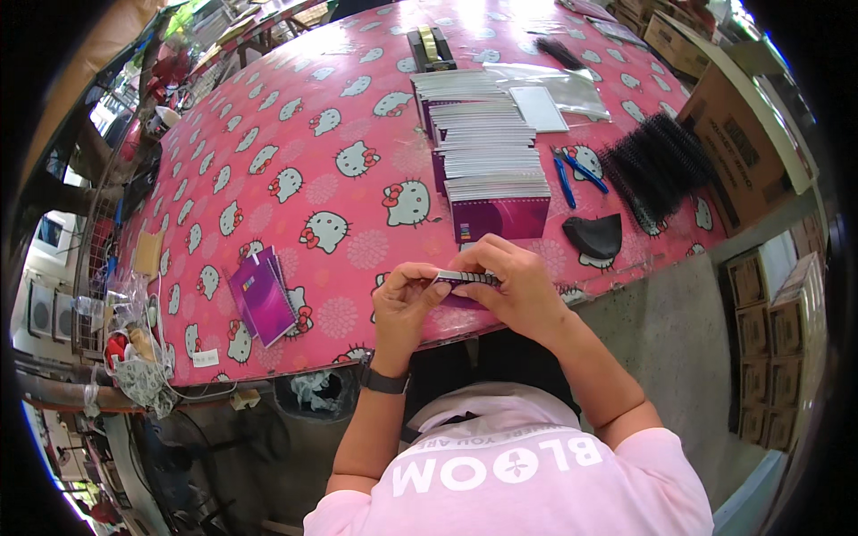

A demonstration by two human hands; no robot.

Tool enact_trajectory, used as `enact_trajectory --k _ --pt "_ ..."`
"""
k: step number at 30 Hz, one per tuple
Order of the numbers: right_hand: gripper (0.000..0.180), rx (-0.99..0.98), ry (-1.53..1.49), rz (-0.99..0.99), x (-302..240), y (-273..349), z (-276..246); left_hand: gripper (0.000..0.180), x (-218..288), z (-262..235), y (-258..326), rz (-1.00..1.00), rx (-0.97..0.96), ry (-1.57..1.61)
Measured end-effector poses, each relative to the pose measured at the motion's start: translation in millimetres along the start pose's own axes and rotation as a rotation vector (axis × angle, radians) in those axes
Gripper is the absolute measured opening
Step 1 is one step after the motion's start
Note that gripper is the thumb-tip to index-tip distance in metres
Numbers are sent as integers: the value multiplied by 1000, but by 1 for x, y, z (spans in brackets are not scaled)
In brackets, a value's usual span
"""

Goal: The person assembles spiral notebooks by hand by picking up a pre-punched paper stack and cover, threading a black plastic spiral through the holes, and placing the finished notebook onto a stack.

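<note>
Both my hands hold one small purple notebook (461, 279) at the table's near edge, its black coil binding turned up toward me. My left hand (404, 304) pinches the left end of the bound edge between thumb and fingers. On the other side, my right hand (511, 284) has its fingers closed along the coil. Most of the notebook's cover is hidden below my hands. Just beyond them stands a long row of purple-covered notebooks (499, 218), packed on edge with white pages showing. Several finished-looking purple notebooks (264, 299) lie in a loose pile to the left.
Right of the row lie blue-handled pliers (567, 181), a black curved pad (593, 237) and a heap of black binding coils (648, 170). A tape dispenser (431, 49) and clear plastic bags (576, 89) sit farther back. A cardboard box (737, 134) stands at the right edge.
</note>
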State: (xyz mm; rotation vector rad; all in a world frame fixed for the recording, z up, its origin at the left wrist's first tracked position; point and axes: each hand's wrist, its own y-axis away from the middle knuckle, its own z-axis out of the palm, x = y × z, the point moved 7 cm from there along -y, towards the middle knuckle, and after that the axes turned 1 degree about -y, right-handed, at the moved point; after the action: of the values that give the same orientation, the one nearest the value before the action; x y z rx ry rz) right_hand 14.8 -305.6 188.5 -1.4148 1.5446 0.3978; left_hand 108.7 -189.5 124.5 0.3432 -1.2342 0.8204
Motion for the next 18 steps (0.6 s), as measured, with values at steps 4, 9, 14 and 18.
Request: enact_trajectory --k 4,9,14,18 --pt "26 67 75 -125 -13 3 10 17 5 -5 2 17 4 24" --pt "18 101 65 -65 -10 1 9 16 7 -9 3 32 -21 12" --pt "18 51 116 -116 -16 3 17 13 6 -11 3 -3 -11 15" --pt "19 108 99 -108 -20 0 10 13 10 -12 4 7 3 23"
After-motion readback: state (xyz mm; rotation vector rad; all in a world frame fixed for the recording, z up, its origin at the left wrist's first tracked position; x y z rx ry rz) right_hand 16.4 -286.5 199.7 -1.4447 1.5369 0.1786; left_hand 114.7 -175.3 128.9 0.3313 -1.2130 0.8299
